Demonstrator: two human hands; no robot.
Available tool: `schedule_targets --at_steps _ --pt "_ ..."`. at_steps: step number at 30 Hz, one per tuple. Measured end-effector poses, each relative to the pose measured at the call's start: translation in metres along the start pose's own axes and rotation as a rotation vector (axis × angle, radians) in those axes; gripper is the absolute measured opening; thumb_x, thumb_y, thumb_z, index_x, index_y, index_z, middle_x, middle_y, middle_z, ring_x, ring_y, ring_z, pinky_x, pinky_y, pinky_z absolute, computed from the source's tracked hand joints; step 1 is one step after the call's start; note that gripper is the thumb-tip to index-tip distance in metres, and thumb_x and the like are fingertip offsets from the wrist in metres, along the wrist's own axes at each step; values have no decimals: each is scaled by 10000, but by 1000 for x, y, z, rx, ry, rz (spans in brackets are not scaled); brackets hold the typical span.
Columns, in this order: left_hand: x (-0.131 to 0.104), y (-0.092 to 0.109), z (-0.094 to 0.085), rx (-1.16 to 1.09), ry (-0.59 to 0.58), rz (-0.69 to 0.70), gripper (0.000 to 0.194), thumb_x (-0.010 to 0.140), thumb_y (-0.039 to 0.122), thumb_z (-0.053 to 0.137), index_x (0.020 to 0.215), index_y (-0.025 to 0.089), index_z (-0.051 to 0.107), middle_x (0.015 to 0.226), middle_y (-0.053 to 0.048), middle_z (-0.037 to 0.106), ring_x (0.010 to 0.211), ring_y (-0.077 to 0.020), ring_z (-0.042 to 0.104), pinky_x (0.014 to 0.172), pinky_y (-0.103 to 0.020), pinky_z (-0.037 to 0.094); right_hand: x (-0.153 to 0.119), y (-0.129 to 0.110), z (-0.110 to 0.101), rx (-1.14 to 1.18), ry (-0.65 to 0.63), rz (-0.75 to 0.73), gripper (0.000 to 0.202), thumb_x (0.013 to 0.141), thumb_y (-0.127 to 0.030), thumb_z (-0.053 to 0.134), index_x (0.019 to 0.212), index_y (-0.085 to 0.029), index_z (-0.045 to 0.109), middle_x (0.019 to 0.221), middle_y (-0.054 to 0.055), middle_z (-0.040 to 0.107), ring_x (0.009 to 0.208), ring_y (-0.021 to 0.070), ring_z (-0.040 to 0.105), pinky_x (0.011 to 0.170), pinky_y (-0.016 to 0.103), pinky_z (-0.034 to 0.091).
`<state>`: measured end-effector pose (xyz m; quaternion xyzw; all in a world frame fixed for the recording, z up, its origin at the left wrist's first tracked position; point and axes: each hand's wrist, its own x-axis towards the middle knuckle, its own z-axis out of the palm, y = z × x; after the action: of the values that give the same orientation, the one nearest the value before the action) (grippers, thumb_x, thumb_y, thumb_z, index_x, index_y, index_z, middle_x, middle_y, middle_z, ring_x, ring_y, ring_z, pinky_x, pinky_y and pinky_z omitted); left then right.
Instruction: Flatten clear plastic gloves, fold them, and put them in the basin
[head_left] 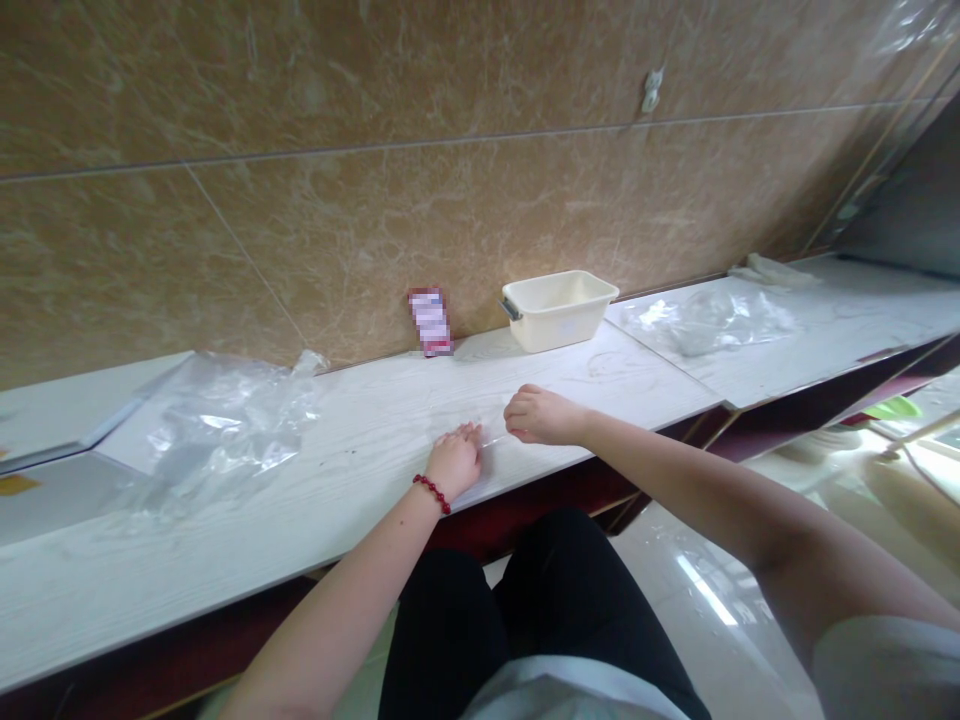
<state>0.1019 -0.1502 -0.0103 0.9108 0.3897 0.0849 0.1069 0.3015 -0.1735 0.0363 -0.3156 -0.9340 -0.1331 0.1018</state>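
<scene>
Right in front of the cream tub [562,325], on its near side, both hands work low over the pale desk [375,420] with a thin piece of clear film [492,436] between them. The film lies nearer the desk's front edge than the tub does, and its outline is hard to make out. The right hand [541,416], closest to the tub, has its fingers curled narrow and pinches the film's near end. The left hand [454,462], farther left of the tub, rests palm down at the film's other end, fingers close together; whether they grip it I cannot tell. A red bead bracelet [431,492] circles the left wrist. Just left of the tub, a small red and lilac object [431,322], its face blurred out, leans against the marbled wall [337,240]. Well left of the tub spreads a crumpled clear bag [247,420]. Right of the tub lies another heap of clear plastic [720,320], and beyond that a whitish cloth [772,272].
</scene>
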Motion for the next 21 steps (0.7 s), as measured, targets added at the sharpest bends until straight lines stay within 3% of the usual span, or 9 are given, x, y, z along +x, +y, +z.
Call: schedule_targets --at_steps 6,11,15,18,21 --pt "4 -5 -4 -65 -45 6 375 757 130 336 1103 104 477 1196 -159 446 1112 -226 396 913 -353 278 1 -3 1 63 47 65 187 784 -234 402 791 -178 581 845 49 586 813 154 471 752 310 296" --pt "11 -13 -24 -319 -103 -39 320 771 211 350 1010 156 556 1053 -83 574 979 -207 506 856 -310 346 -4 -4 -2 245 214 266 206 775 -284 423 887 -190 568 871 51 587 856 164 487 790 326 318" --pt "9 -12 -51 -648 -168 -111 278 760 308 413 856 150 621 942 -55 624 912 -210 532 843 -311 358 -10 -1 0 457 412 552 238 794 -313 379 886 -186 557 870 61 585 844 159 509 770 313 369" --pt "4 -7 -74 -978 -211 -184 256 750 286 455 903 146 605 1000 -56 603 977 -204 501 870 -318 342 -13 2 12 703 541 818 293 799 -376 341 904 -183 535 876 62 585 828 155 528 741 313 401" --pt "0 -4 -92 -1398 -304 -252 283 781 231 417 1008 124 548 1039 -97 578 997 -209 498 853 -369 368 -12 3 25 1046 588 969 355 803 -428 291 946 -175 495 952 82 565 879 160 527 740 319 417"
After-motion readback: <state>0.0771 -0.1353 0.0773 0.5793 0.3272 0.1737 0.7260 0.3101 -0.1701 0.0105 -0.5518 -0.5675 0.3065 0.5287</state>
